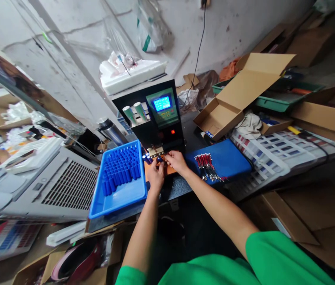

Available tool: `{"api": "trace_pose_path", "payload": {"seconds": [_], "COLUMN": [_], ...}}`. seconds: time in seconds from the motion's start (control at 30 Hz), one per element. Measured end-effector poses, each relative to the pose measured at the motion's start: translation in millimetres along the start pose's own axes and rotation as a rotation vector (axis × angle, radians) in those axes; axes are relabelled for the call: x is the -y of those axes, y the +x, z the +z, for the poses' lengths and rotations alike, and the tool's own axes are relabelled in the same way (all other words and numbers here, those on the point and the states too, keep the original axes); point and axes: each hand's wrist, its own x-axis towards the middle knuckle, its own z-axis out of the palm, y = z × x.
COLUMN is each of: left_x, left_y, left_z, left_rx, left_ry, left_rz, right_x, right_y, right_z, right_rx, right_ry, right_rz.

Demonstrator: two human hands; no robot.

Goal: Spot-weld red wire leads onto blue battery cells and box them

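A black machine [165, 136] with a lit blue screen stands on the dark table. At its base, over an orange plate [169, 170], my left hand [156, 175] is closed around a small dark blue cylinder [159, 159]. My right hand [176, 161] is pinched beside it, at the cylinder's right; what its fingertips hold is too small to name. More blue cylinders [147, 158] lie just left of the fingers. A blue tray [125, 198] at the left holds rows of blue cylinders [122, 168]. Right of my right hand, red and black wire leads [205, 166] lie on a blue pad [229, 160].
White foam [133, 75] rests on top of the machine. A steel flask [112, 131] stands behind the tray. An open cardboard box [219, 118] and a white crate [274, 156] are at the right. A grey louvred unit [69, 182] stands at the left.
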Motion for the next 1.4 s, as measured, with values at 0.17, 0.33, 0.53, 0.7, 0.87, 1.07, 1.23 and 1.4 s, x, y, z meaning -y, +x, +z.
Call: {"api": "trace_pose_path", "payload": {"seconds": [0.17, 0.33, 0.53, 0.7, 0.87, 1.07, 1.23, 1.4], "left_x": [3.2, -1.1, -9.7, -12.3, -11.4, -12.4, -13.2, -12.6], "left_y": [-4.0, -6.9, -8.4, -9.5, -9.2, -9.9, -10.1, -10.3], "left_z": [0.9, -0.5, -3.1, -3.3, -2.3, -2.5, -2.4, -2.4], "left_rx": [0.009, 0.008, -0.004, -0.003, -0.011, -0.011, -0.013, -0.009], "left_ry": [-0.004, 0.025, 0.08, 0.114, 0.127, 0.124, 0.131, 0.118], "left_rz": [-0.01, -0.009, -0.012, -0.035, -0.046, -0.048, -0.05, -0.05], "right_x": [1.1, -5.5, -7.9, -6.9, -9.2, -7.0, -7.0, -7.4], "right_y": [-3.0, -2.8, -0.3, -1.5, -1.0, -1.8, -1.7, -1.5], "right_z": [4.9, 3.0, 5.6, 6.5, 8.5, 9.7, 9.5, 9.2], "right_rx": [0.002, -0.034, -0.062, -0.067, -0.091, -0.09, -0.089, -0.088], "right_ry": [0.002, -0.146, -0.257, -0.28, -0.273, -0.273, -0.288, -0.3], "right_rz": [-0.021, -0.055, -0.12, -0.119, -0.129, -0.133, -0.113, -0.087]}}
